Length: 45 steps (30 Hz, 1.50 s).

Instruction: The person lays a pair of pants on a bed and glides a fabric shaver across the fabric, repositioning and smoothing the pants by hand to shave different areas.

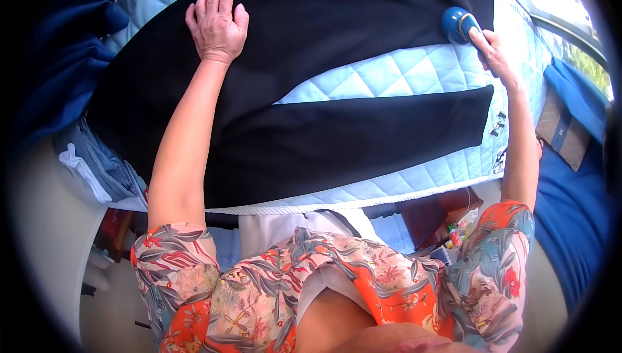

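Black trousers (363, 139) lie spread across a light blue quilted cover (382, 74), their two legs pointing right with quilting visible between them. My left hand (217, 25) rests on the upper left part of the trousers, palm down, fingers stretched out. In my right hand (492, 55), a dark blue lint shaver (457, 24) with a gold-coloured ring is gripped by its handle. Its round head is at the lower edge of the upper trouser leg, near the hem. Whether the head presses on the cloth is hard to see.
Small black clips (499, 124) are on the cover's right side. Folded denim (107, 165) and a white cloth (84, 171) hang at the left edge. Blue curtains (570, 204) flank both sides. A brownish flat box (562, 126) stands right, below a window (564, 3).
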Each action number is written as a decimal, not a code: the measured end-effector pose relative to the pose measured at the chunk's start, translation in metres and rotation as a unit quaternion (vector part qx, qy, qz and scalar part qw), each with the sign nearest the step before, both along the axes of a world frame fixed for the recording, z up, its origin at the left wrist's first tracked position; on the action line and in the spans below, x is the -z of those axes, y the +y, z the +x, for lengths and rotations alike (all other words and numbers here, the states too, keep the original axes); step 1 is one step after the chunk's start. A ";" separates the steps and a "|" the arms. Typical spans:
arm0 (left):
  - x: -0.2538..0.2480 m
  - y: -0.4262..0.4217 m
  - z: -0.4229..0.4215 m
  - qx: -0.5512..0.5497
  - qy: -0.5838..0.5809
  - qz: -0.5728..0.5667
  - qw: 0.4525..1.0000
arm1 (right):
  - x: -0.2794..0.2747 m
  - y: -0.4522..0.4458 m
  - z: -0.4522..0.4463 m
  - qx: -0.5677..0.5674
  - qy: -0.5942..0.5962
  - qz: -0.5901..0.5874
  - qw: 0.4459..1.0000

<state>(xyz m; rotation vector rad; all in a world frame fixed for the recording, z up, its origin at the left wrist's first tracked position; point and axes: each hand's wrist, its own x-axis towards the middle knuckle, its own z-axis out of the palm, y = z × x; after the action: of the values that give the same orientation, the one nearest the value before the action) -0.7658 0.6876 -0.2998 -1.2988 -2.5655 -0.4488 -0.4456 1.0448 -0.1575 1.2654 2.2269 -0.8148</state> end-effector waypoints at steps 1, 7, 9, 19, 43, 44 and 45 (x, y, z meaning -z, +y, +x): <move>0.000 0.000 0.000 -0.002 -0.003 0.002 1.000 | -0.001 -0.004 -0.007 -0.018 0.013 0.002 1.000; 0.001 0.000 0.000 0.001 -0.001 -0.004 1.000 | 0.026 -0.158 -0.134 -0.301 0.141 -0.081 0.940; -0.004 0.000 0.002 -0.003 0.011 -0.020 1.000 | 0.027 -0.175 -0.151 -0.357 0.162 -0.107 0.914; -0.006 0.002 0.002 0.001 0.009 -0.002 1.000 | -0.002 -0.026 -0.051 -0.113 0.020 -0.018 0.993; -0.006 0.002 0.002 -0.003 0.016 -0.048 0.999 | 0.018 0.022 0.065 0.253 0.165 -0.025 0.953; -0.005 0.002 0.002 -0.002 0.014 -0.046 0.999 | 0.011 0.000 0.051 0.238 0.136 -0.071 0.959; -0.005 0.002 0.002 -0.001 0.017 -0.045 0.999 | 0.009 -0.005 0.044 0.246 0.140 -0.073 0.956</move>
<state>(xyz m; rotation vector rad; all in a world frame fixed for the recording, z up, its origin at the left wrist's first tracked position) -0.7643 0.6893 -0.2952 -1.3200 -2.5865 -0.3120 -0.4019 1.0402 -0.1668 1.7513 2.0206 -1.3934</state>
